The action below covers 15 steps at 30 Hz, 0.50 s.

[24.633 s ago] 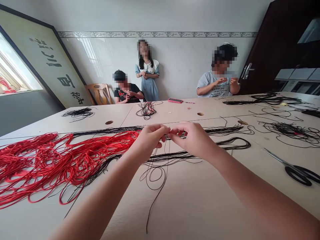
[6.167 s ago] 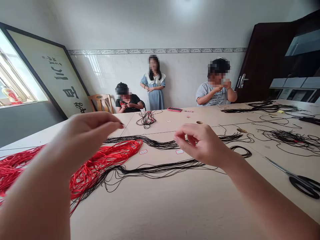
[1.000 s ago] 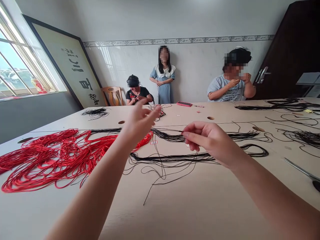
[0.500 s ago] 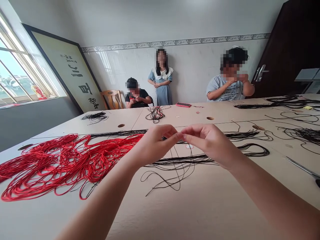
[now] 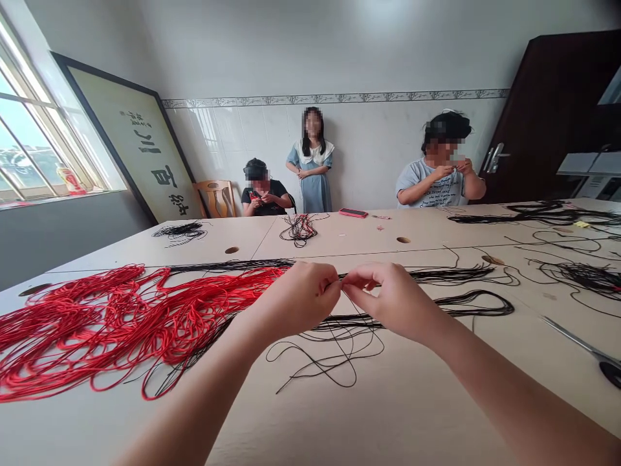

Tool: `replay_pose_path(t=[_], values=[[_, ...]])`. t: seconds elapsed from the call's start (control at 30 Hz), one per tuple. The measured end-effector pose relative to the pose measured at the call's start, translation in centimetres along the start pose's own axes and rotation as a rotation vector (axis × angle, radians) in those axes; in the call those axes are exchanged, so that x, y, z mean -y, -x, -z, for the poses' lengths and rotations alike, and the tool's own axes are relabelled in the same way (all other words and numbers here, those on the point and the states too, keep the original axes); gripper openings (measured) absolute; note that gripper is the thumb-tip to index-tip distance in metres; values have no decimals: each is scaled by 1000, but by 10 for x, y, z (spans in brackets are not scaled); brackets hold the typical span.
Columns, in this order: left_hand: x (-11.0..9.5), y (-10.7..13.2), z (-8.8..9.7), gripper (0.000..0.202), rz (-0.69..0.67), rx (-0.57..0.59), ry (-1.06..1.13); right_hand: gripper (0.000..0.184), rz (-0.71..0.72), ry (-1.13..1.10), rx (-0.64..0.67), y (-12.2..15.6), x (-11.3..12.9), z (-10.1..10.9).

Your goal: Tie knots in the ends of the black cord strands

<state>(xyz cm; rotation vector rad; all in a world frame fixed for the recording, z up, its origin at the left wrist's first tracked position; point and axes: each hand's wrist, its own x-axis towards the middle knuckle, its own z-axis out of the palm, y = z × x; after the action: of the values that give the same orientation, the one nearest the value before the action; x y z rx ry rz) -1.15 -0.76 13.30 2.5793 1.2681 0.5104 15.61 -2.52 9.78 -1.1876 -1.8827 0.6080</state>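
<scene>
Pinching a thin black cord [image 5: 336, 283], the person's left hand [image 5: 290, 299] and right hand [image 5: 396, 303] meet just above the table, each thumb and forefinger pressed together at the cord and the other fingers curled in behind. The fingertips [image 5: 358, 285] of the two hands almost touch, and they hide the cord at the grip, so I cannot tell how it lies inside the pinch. From where I stand, work this fine seems best served by what these hands are doing: keeping the grip short and close, with both hands level and the cord held near the fingertips. Below them, loose black cord loops [image 5: 330, 366] lie on the pale table [image 5: 402, 408], clear of the fingers, while a long bundle of black cords [image 5: 456, 275] stretches away behind the right hand. To the left, a great heap of red cords [image 5: 107, 330] reaches almost to the left hand. Scissors [image 5: 610, 374] with black handles lie near the right edge of the view. Across the table, a tangle of black cord [image 5: 299, 228] sits near a pink phone [image 5: 353, 212]. A seated person [image 5: 259, 197] and another seated person [image 5: 434, 184] hold their hands up before them, and a standing person [image 5: 310, 175] waits against the tiled wall [image 5: 369, 155].
</scene>
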Motion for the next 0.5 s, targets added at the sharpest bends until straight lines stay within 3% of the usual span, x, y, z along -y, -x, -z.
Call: replay_pose_path(t=[0.4,0.5], values=[[14,-3,0,26,12,68,73,14,169,308,-1,-4,-9,2],[15,-3,2,26,13,91,104,15,140,315,15,-4,-10,1]])
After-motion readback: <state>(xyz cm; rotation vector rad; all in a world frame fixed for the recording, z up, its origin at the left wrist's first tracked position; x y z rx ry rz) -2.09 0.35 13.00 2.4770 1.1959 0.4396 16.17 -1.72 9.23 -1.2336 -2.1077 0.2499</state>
